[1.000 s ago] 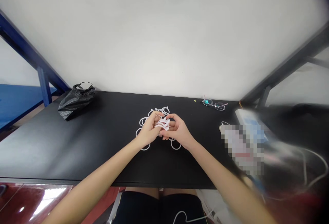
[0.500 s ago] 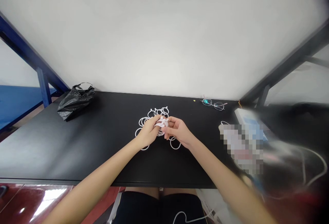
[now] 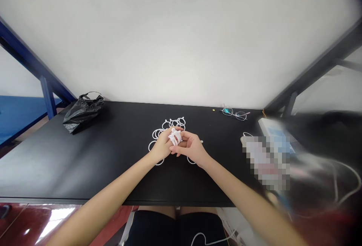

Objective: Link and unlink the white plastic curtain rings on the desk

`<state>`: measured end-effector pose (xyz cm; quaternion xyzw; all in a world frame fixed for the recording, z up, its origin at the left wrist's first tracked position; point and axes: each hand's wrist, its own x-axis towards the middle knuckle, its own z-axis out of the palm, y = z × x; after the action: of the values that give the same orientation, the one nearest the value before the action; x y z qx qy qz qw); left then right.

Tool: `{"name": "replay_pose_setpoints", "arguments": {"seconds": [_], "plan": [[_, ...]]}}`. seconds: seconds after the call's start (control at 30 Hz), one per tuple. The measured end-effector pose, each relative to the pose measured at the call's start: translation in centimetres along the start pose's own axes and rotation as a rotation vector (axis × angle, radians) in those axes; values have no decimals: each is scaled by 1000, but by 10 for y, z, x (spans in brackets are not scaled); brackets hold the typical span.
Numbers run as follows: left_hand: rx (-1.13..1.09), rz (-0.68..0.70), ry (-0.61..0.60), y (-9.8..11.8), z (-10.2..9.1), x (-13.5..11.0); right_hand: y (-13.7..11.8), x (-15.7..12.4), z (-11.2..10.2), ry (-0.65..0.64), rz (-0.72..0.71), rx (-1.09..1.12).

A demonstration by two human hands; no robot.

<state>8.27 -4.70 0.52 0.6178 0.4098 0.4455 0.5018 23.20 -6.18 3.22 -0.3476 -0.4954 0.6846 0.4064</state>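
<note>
My left hand (image 3: 163, 147) is closed round a bunch of white curtain rings (image 3: 175, 137), thin plastic hoops with small knobs. From the other side my right hand (image 3: 195, 149) grips the same bunch with thumb and fingers, so both hands meet over the black tabletop. Behind and left of them, several loose white rings (image 3: 166, 124) lie in an overlapping cluster. One more ring (image 3: 191, 160) shows partly from under my right hand. My fingers cover much of the bunch, so I cannot tell how its rings are joined.
On the black table (image 3: 118, 140), a crumpled black plastic bag (image 3: 84, 111) lies at the back left. Eyeglasses (image 3: 234, 113) rest near the wall at the right. Closer on the right are a white box (image 3: 271, 129) and a blurred, pixelated item. Blue metal struts (image 3: 48, 97) border the left.
The bunch of rings has turned in my hands and now sits more compactly. My right hand has shifted slightly left and down, covering more of the ring beneath it.
</note>
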Motion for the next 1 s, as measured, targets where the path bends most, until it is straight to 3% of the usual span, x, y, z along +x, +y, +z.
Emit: {"name": "replay_pose_setpoints", "arguments": {"seconds": [0.13, 0.37, 0.47, 0.6, 0.73, 0.83, 1.0], "plan": [[137, 87, -29, 7, -1, -3, 0, 0, -2, -24, 45, 30], [385, 319, -89, 14, -3, -6, -5, -1, -7, -180, 165, 3], [432, 359, -168, 13, -5, -6, -5, -1, -11, -246, 216, 6], [474, 337, -306, 13, -6, -8, -4, -2, -18, -395, 315, 6], [636, 309, -342, 15, -4, -11, -5, -3, -22, -464, 377, -2], [717, 282, -319, 16, -4, -12, -6, -3, -23, -487, 413, -22], [560, 241, -308, 18, -12, -8, -7, -5, -14, -426, 344, -16]]}}
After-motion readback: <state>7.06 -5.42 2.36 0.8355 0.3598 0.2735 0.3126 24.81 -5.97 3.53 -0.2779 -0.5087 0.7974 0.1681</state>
